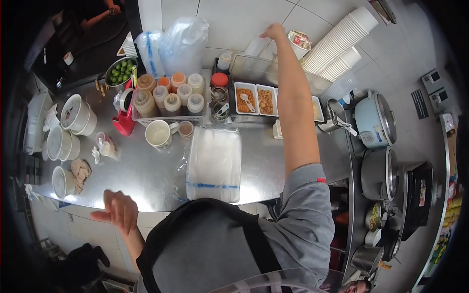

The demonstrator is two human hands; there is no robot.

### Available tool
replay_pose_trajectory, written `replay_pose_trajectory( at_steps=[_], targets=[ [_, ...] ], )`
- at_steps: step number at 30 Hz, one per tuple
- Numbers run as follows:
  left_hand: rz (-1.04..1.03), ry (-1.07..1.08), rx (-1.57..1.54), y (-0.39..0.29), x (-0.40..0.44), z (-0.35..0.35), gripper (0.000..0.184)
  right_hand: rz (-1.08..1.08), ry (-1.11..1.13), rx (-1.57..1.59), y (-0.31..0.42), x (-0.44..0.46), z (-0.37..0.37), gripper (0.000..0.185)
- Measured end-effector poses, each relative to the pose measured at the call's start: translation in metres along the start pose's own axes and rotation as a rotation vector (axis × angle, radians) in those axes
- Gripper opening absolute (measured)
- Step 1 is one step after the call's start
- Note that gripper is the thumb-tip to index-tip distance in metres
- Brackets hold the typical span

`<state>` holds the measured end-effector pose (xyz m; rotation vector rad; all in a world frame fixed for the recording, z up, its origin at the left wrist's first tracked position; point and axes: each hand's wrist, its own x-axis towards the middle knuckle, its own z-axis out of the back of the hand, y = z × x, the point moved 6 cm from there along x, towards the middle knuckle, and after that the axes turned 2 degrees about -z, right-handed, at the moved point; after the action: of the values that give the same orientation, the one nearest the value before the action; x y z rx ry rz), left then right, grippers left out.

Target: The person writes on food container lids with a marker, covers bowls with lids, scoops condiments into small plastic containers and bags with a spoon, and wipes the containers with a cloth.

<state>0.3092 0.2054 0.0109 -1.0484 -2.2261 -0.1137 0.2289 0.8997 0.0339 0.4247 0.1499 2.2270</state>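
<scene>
Translucent plastic item (255,47) at the fingertips of an outstretched right hand (273,32)

The right hand's fingers bend toward the item, which is just beyond the condiment box (241,118), by the tiled wall (234,24); whether they pinch it or merely touch it, I cannot tell. The arm crosses above the box, probably because that spot lies so far back. The left hand (116,212) hangs well to the near left of the box, fingers loosely curled with one sticking out, holding nothing visible, perhaps to balance the stretch.

A measuring spoon (247,101) lies in the box's leftmost tray, presumably for scooping the crumbly topping. Left of the box, squeeze bottles (172,104) stand upright in a basket (198,118), likely grouped for quick picking. Flat plastic bags (213,161) lie on the near left side of the box, close to the body. Behind its right end, nested white cups (342,39) lean in slanting stacks, perhaps to save room.

Bare metal makes up the worktop (264,166), with bright glare along the edge nearest the wearer. Right of the box sits a pale blue rice cooker (371,119); pale floor tiles (102,239) show to its near left.
</scene>
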Motion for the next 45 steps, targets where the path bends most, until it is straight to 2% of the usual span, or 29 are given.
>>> replay_pose_trajectory(
  at_steps=[1, 4, 7, 9, 11, 13, 14, 16, 18, 21, 24, 27, 30, 32, 34, 35, 36, 38, 41, 45],
  targets=[
    [0.021, -0.050, 0.061, 0.001, 0.001, 0.013, 0.042, -0.010, -0.033, 0.006, 0.000, -0.005, 0.009, 0.050],
    [0.139, -0.092, 0.194, 0.009, 0.022, 0.039, 0.049, 0.056, 0.158, -0.005, 0.014, -0.028, 0.023, 0.063],
    [0.279, -0.170, 0.456, 0.017, 0.061, 0.053, 0.043, 0.053, -0.268, 0.116, 0.008, -0.030, 0.039, 0.058],
    [0.353, -0.272, 1.031, 0.017, 0.094, 0.053, 0.042, 0.102, -0.536, 0.329, 0.034, -0.065, 0.084, 0.052],
    [0.168, -0.135, 1.444, 0.030, 0.127, 0.040, 0.050, 0.263, -0.340, 0.728, 0.085, -0.141, 0.114, 0.044],
    [0.010, -0.132, 1.463, 0.056, 0.142, 0.035, 0.053, 0.371, 0.217, 1.183, 0.155, -0.258, 0.120, 0.037],
    [-0.069, -0.126, 1.471, 0.063, 0.145, 0.037, 0.055, 0.426, 0.303, 1.150, 0.174, -0.300, 0.108, 0.040],
    [-0.070, -0.217, 1.376, 0.072, 0.130, 0.064, 0.056, 0.627, 0.378, 1.278, 0.204, -0.365, 0.089, 0.043],
    [-0.073, -0.268, 1.308, 0.076, 0.115, 0.076, 0.057, 0.584, 0.327, 1.285, 0.205, -0.387, 0.086, 0.043],
    [-0.119, -0.280, 1.268, 0.078, 0.104, 0.078, 0.060, 0.449, 0.520, 1.313, 0.198, -0.395, 0.080, 0.039],
    [-0.060, -0.257, 1.202, 0.078, 0.106, 0.071, 0.061, 0.442, 0.622, 1.213, 0.192, -0.392, 0.076, 0.036],
    [-0.016, -0.251, 1.222, 0.074, 0.100, 0.079, 0.059, 0.536, 0.671, 1.061, 0.196, -0.390, 0.075, 0.035],
    [-0.155, -0.321, 1.045, 0.063, 0.088, 0.101, 0.055, 0.453, 0.799, 1.288, 0.203, -0.383, 0.062, 0.035],
    [-0.115, -0.495, 0.897, 0.054, 0.077, 0.113, 0.054, 0.448, 0.594, 1.267, 0.191, -0.353, 0.069, 0.032],
    [-0.083, -0.591, 0.872, 0.037, 0.063, 0.118, 0.055, 0.251, 0.130, 1.099, 0.151, -0.280, 0.077, 0.034],
    [-0.061, -0.598, 0.906, 0.029, 0.055, 0.118, 0.056, 0.343, -0.308, 0.613, 0.120, -0.233, 0.078, 0.038],
    [-0.039, -0.604, 0.940, 0.022, 0.046, 0.118, 0.058, 0.245, -0.504, 0.468, 0.088, -0.193, 0.068, 0.042],
    [-0.017, -0.637, 0.975, 0.009, 0.026, 0.118, 0.059, 0.139, -0.579, 0.301, 0.048, -0.137, 0.040, 0.041],
    [-0.020, -0.700, 0.962, -0.004, 0.003, 0.121, 0.059, -0.030, -0.412, 0.147, 0.032, -0.102, 0.007, 0.039],
    [-0.021, -0.774, 0.917, -0.012, -0.017, 0.118, 0.059, -0.056, -0.379, 0.231, 0.022, -0.090, -0.005, 0.038]
  ],
)
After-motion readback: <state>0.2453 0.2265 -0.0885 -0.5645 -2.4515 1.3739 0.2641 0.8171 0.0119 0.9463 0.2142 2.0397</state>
